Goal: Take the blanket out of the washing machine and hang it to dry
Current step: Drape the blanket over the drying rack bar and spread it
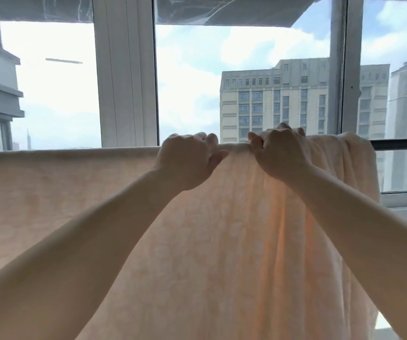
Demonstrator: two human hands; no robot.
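A pale peach blanket (pixel 50 204) hangs draped over a horizontal line or bar that its top fold hides, filling the lower half of the view from the left edge to just short of the right edge. Its cloth looks soft and fleecy, with a faint mottled pattern. On the left it lies flat and smooth; toward the right it gathers into long vertical folds, and light from behind glows warmer orange through them. At the far right end the cloth bunches thicker and rounds over the top.

Both arms are bare and reach up to the top fold near the middle. The left hand (pixel 187 160) is clenched on the upper edge of the blanket, fingers curled over the fold and thumb pressed against the near face of the cloth. The right hand (pixel 279 153) sits just beside it, to the right, also grasping the top fold with curled fingers, knuckles up. The two hands are close together but apart, with a small ridge of cloth between them.

To the right of the blanket a dark metal railing (pixel 401 144) runs level. Behind stand tall windows with pale frames (pixel 126 82). Through the glass a beige, many-windowed building (pixel 271 101) rises under a bright, cloudy sky, with more towers at the far right.
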